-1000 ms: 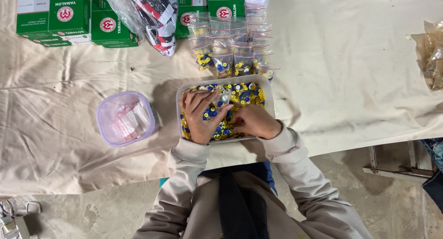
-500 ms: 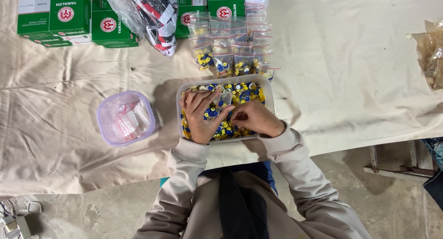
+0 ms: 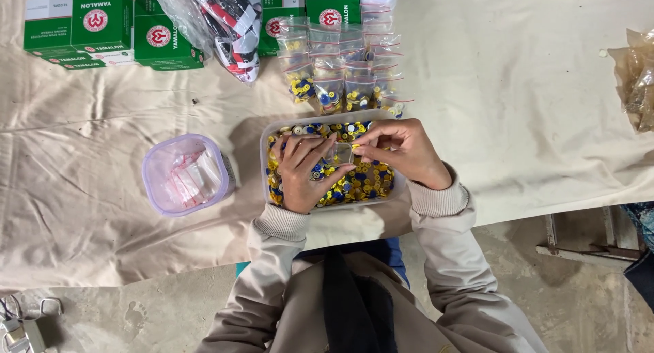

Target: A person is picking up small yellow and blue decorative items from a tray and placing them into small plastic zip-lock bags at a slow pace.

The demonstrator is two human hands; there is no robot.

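Hands are being held over the clear tub [image 3: 267,163] of yellow and blue caps [image 3: 368,179] near the bench's front edge. A small clear bag [image 3: 338,152], lifted above the caps since a second ago, is being pinched open between the left hand [image 3: 304,174] and right hand [image 3: 402,150], suggesting filling is being readied. Filled bags [image 3: 344,70] are being kept behind, towards the far edge

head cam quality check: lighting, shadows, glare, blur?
Head view: soft, even light; a faint shadow falls left of the tub of buttons; small glare on the plastic bag up top; left hand and right hand look sharp, with no motion blur; the small clear bag they hold is hard to make out.
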